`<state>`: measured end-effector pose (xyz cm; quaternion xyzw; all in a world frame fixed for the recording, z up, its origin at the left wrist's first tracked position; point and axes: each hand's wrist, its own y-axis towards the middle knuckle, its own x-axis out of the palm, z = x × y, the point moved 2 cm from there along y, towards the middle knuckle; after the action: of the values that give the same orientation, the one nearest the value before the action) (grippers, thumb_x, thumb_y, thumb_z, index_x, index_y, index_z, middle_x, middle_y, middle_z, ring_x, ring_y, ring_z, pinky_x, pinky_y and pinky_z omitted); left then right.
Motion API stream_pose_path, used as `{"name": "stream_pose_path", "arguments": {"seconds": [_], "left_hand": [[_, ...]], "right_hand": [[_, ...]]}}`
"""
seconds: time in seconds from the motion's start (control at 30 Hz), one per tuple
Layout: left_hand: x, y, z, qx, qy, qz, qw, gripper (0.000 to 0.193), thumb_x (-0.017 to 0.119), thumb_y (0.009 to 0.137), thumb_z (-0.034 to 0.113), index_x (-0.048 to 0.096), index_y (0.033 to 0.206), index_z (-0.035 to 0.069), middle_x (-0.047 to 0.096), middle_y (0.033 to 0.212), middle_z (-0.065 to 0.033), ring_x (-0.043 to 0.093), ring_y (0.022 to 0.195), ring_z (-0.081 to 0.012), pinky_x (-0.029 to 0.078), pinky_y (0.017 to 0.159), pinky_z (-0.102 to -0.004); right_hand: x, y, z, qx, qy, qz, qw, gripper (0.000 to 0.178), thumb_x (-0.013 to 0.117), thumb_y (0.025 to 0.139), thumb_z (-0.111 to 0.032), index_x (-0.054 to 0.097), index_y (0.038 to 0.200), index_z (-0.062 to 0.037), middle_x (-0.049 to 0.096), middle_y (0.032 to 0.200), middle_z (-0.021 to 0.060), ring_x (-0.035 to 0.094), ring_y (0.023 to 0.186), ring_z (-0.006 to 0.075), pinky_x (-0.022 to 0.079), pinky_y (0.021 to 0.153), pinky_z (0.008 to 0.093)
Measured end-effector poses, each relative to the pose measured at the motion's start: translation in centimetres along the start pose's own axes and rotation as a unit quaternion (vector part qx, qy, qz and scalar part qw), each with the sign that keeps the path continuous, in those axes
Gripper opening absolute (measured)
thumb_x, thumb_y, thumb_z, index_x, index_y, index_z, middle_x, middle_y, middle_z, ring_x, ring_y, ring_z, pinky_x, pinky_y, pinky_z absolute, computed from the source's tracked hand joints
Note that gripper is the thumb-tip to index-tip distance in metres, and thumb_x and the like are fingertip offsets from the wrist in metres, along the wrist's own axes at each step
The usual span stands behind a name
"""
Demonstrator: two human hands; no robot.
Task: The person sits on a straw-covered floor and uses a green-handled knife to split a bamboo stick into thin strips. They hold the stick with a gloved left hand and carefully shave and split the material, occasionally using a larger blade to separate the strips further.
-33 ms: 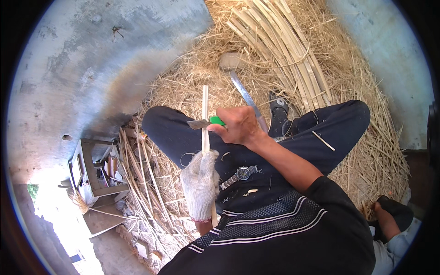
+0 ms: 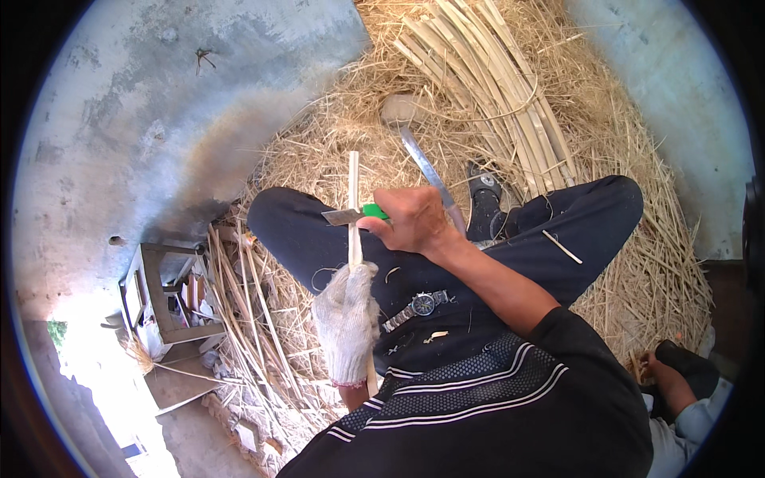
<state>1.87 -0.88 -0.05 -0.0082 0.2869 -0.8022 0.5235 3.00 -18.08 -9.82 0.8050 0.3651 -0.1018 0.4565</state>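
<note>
Gripping a green-handled knife (image 2: 373,211) in the curled right hand (image 2: 409,219); clasping a pale strip (image 2: 354,179) in the closed, gloved left hand (image 2: 347,319), just left of a wristwatch (image 2: 422,303)

Rustic workshop with a green-handled metal blade (image 2: 343,216) and long pale flat strips (image 2: 518,103); golden straw-like shavings (image 2: 637,263) lie between weathered blue-grey walls (image 2: 199,95).

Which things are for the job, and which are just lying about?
For the job:
pale strip, in the gloved left hand
green-handled blade, held across it by the right hand

Just lying about:
wristwatch, on the lap
loose straw
long blade
strip bundle, perhaps also job material
</note>
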Motion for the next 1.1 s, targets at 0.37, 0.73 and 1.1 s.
{"name": "stream_pose_path", "arguments": {"seconds": [0.37,0.73,1.1], "left_hand": [[-0.6,-0.2,-0.2,-0.013,0.008,0.000,1.000,0.028,0.066,0.096,0.028,0.072,0.109,0.004,0.047,0.052,0.0058,0.042,0.040,-0.0022,0.030,0.037,-0.0208],[-1.5,-0.6,-0.6,-0.017,-0.024,-0.020,0.999,0.025,0.060,0.099,0.028,0.072,0.106,0.007,0.046,0.048,0.0050,0.040,0.037,-0.0028,0.028,0.035,-0.0204],[-1.9,-1.4,-0.3,0.055,-0.165,-0.022,0.985,0.031,0.058,0.101,0.029,0.068,0.105,0.000,0.041,0.047,0.0030,0.034,0.034,-0.0042,0.024,0.032,-0.0211]], "right_hand": [[-0.8,1.9,3.9,-0.030,-0.027,-0.037,0.999,0.063,0.046,0.096,-0.063,0.048,0.064,-0.0087,0.046,0.050,0.0082,0.049,0.041,0.0275,0.038,0.041,0.0382],[-3.2,-1.5,1.7,0.038,0.044,-0.110,0.992,0.046,0.051,0.098,-0.051,0.056,0.091,-0.0053,0.058,0.065,0.0142,0.062,0.061,0.0349,0.046,0.055,0.0422],[-3.6,-2.9,-1.2,0.289,0.572,-0.286,0.713,0.102,0.044,0.048,-0.101,0.052,0.090,-0.0078,0.041,0.066,-0.0060,0.039,0.055,0.0023,0.032,0.046,0.0182]]}}
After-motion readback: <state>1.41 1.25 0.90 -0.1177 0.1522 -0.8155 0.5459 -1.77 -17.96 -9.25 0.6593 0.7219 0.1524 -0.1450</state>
